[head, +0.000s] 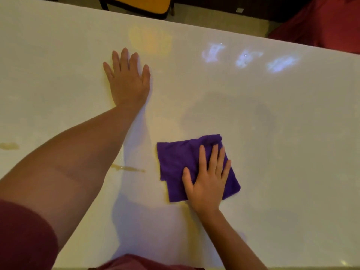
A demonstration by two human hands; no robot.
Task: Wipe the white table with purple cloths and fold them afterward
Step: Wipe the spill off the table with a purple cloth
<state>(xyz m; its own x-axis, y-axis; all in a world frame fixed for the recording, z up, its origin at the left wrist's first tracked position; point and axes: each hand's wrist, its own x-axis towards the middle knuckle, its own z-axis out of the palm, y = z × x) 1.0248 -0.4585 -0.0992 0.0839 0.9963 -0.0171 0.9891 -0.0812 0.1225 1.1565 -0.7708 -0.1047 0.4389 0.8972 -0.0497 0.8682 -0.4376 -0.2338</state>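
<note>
A purple cloth (179, 164), folded to a rough square, lies flat on the white table (282, 133) a little right of centre. My right hand (208, 180) presses flat on the cloth's right half, fingers spread and pointing away from me. My left hand (127, 78) rests palm down on the bare table further away and to the left, fingers apart, holding nothing. Only one cloth is in view.
A yellowish smear (128, 168) lies on the table just left of the cloth, and another stain (9, 146) sits at the left edge. Beyond the far table edge stand a yellow-seated chair (140, 4) and something red (327, 24) at the top right.
</note>
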